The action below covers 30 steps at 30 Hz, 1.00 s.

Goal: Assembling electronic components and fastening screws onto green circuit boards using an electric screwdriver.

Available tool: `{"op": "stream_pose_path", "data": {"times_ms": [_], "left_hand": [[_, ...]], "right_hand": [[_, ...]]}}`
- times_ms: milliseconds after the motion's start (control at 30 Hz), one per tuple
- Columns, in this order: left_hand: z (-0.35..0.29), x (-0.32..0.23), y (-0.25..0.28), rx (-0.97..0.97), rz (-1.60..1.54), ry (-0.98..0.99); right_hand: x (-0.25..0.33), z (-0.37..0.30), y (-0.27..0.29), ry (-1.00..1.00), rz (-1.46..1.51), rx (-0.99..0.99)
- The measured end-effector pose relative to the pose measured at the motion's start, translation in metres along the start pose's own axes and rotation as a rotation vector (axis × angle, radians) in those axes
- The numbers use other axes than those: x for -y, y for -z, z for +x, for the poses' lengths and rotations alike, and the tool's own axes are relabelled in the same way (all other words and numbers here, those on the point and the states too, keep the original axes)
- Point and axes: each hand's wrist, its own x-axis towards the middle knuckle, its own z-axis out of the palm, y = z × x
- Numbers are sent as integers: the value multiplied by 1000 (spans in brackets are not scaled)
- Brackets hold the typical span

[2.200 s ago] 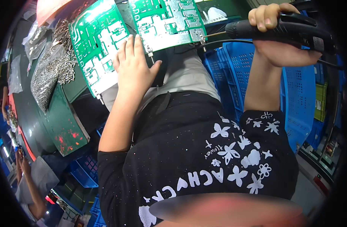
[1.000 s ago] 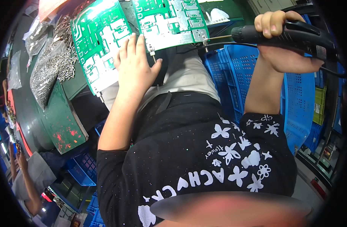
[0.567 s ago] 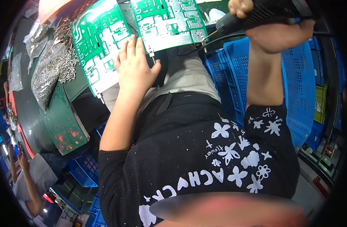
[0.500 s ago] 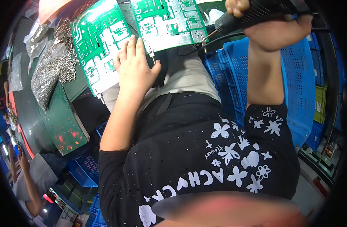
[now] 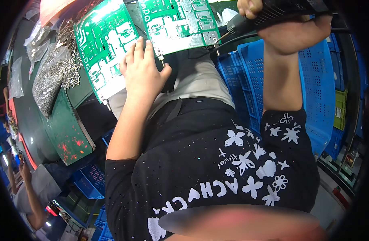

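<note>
- Head view looks down on a person in a black shirt with white flower prints, seated at a green table (image 5: 68, 132), with two green circuit boards set side by side at its edge.
- Left hand (image 5: 144, 74) lies flat, fingers spread and together holding nothing, pressing on the gap where the left board (image 5: 106, 52) meets the right board (image 5: 178, 22); it has not moved over the last couple of seconds.
- Right hand (image 5: 289, 28) is clamped around a black power screwdriver (image 5: 273, 12), whose tip points at the lower right corner of the right board.
- Compared with a second ago, the right hand and screwdriver have risen toward the top of the picture, and the tip now sits closer to the right board's corner; whether it touches the board I cannot tell.
- My judgement: the tool is being brought onto a fastening point while the flat hand steadies the boards.
- Left of the left board, a heap of small metal parts (image 5: 56, 72) lies on the table.
- Right of the right board stand blue plastic crates (image 5: 313, 88).
</note>
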Motion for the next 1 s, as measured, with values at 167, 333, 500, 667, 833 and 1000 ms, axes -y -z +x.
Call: {"op": "stream_pose_path", "data": {"times_ms": [167,333,500,667,833,1000], "left_hand": [[-3,0,0,2,11,7],[-4,-2,-1,-8,6,5],[-2,2,-5,-10,6,4],[2,11,-6,-45,-41,-16],[14,-6,-3,-19,-275,-2],[-1,-8,-12,-11,-295,-26]], "right_hand": [[1,-3,7,-71,33,27],[1,-8,5,-42,-63,17],[-8,-5,5,-78,-89,-16],[-15,5,-5,-32,50,-13],[0,4,33,-300,347,149],[-1,-10,80,-336,204,191]]}}
